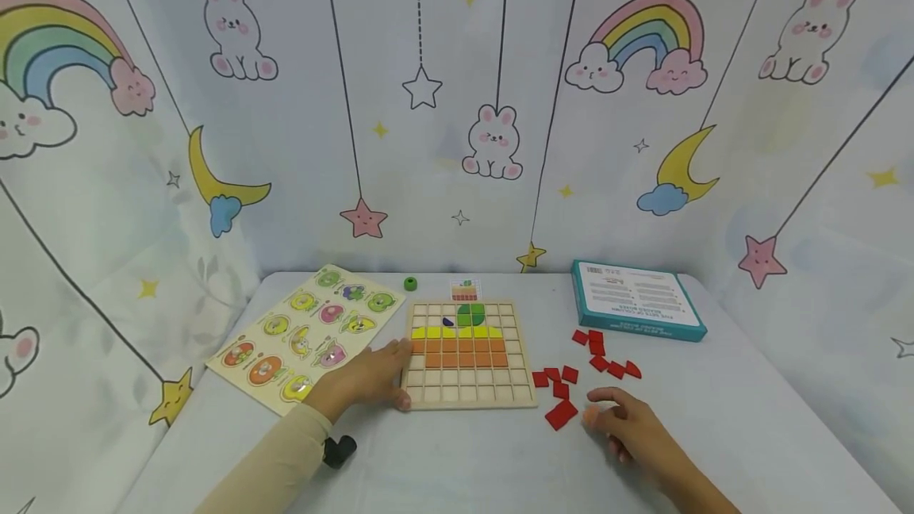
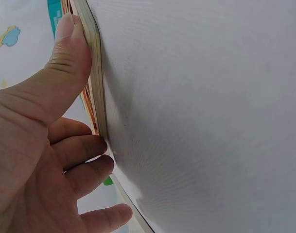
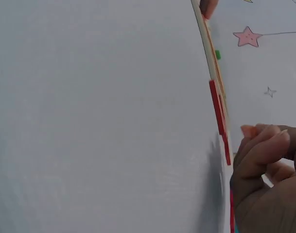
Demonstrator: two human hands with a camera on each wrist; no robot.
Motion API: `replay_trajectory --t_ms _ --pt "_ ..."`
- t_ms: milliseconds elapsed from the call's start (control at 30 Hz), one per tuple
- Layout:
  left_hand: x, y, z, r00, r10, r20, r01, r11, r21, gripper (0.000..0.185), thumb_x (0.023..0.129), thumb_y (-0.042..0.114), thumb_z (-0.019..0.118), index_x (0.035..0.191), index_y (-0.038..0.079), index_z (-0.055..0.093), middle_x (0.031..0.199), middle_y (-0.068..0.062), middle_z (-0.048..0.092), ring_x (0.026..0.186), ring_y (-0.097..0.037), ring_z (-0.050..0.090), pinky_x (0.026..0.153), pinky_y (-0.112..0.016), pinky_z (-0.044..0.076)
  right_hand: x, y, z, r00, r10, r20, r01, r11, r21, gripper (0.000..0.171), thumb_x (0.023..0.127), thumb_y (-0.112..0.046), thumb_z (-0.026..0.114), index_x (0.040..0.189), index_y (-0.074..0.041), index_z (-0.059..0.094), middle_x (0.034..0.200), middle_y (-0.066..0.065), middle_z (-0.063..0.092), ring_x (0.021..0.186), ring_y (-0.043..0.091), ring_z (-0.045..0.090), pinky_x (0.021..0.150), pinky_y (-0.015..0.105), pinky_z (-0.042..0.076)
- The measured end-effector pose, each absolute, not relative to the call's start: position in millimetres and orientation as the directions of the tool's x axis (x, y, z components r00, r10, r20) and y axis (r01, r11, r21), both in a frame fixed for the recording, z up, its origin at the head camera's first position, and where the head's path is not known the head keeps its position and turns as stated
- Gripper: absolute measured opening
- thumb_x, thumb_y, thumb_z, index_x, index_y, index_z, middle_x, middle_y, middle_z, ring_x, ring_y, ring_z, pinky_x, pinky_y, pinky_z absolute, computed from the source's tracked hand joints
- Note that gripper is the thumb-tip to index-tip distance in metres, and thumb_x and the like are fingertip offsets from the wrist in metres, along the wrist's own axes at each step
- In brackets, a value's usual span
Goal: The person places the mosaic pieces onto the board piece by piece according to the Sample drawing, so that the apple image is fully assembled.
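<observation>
A wooden grid board (image 1: pixel 467 389) lies mid-table, with green, yellow and orange tiles filling its upper rows. My left hand (image 1: pixel 371 377) rests against the board's near-left corner. In the left wrist view its thumb (image 2: pixel 65 58) lies straight along the board's edge (image 2: pixel 95 73). Several red tiles (image 1: pixel 596 355) are scattered to the right of the board. My right hand (image 1: pixel 621 419) hovers low over the table with loosely curled fingers (image 3: pixel 259 145). Its fingertips are just right of the nearest red tile (image 1: pixel 560 413). I see no tile held in that hand.
A fruit peg puzzle (image 1: pixel 307 335) lies left of the board, partly under my left forearm. A teal box (image 1: pixel 635 309) sits at the back right. A small green piece (image 1: pixel 410 284) and a picture card (image 1: pixel 464 290) lie behind the board. Printed curtains wall the table.
</observation>
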State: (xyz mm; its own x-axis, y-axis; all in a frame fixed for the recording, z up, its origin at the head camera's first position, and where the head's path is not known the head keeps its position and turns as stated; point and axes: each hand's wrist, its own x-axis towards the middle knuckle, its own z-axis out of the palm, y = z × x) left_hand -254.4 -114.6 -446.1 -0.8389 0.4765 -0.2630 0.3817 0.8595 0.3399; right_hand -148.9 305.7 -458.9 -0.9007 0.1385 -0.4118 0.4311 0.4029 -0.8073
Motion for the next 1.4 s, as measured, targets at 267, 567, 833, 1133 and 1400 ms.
replay_trajectory --t_ms 267,567,833,1133,1400 --pt "-252 -116 -445 -0.837 0.492 -0.239 0.4 0.849 0.345 0.103 0.077 0.042 0.086 0.156 0.001 0.035 0.16 -0.022 0.038 0.151 -0.036 0.033 0.122 -0.061 0.024 -174 307 -448 -0.932 0.085 -0.353 0.363 0.196 -0.911 0.057 0.094 -0.03 0.075 0.142 -0.007 0.058 0.1 0.012 0.069 0.066 0.017 0.052 0.054 0.02 0.045" --pt "-253 -115 -449 -0.837 0.485 -0.251 0.388 0.852 0.353 0.104 0.076 0.045 0.084 0.157 0.004 0.034 0.161 -0.02 0.037 0.151 -0.034 0.032 0.123 -0.059 0.023 -218 276 -440 -0.962 0.041 -0.268 0.271 0.143 -0.952 0.056 0.096 -0.026 0.072 0.145 -0.006 0.052 0.107 0.012 0.073 0.063 0.014 0.051 0.055 0.019 0.044" --pt "-254 -115 -449 -0.839 0.481 -0.254 0.382 0.854 0.355 0.105 0.076 0.046 0.085 0.158 0.005 0.034 0.162 -0.019 0.036 0.152 -0.034 0.031 0.123 -0.058 0.023 -261 214 -441 -0.969 0.028 -0.245 0.246 0.188 -0.951 0.047 0.094 -0.023 0.073 0.139 -0.012 0.061 0.101 0.016 0.068 0.068 0.02 0.051 0.057 0.025 0.042" --pt "-253 -116 -449 -0.837 0.477 -0.267 0.363 0.85 0.381 0.105 0.076 0.045 0.085 0.159 0.006 0.033 0.163 -0.018 0.035 0.153 -0.032 0.03 0.124 -0.058 0.022 -277 128 -456 -0.971 -0.138 -0.196 0.159 0.238 -0.958 0.039 0.091 -0.014 0.074 0.128 -0.002 0.065 0.069 0.004 0.062 0.055 0.012 0.049 0.049 0.023 0.039" --pt "-254 -116 -448 -0.84 0.485 -0.245 0.375 0.844 0.383 0.104 0.075 0.047 0.086 0.157 0.007 0.035 0.161 -0.017 0.038 0.15 -0.032 0.036 0.122 -0.061 0.024 -267 81 -461 -0.96 -0.191 -0.207 0.102 0.452 -0.886 0.028 0.086 -0.009 0.078 0.112 -0.005 0.071 0.086 0.003 0.064 0.063 0.012 0.056 0.053 0.021 0.048"
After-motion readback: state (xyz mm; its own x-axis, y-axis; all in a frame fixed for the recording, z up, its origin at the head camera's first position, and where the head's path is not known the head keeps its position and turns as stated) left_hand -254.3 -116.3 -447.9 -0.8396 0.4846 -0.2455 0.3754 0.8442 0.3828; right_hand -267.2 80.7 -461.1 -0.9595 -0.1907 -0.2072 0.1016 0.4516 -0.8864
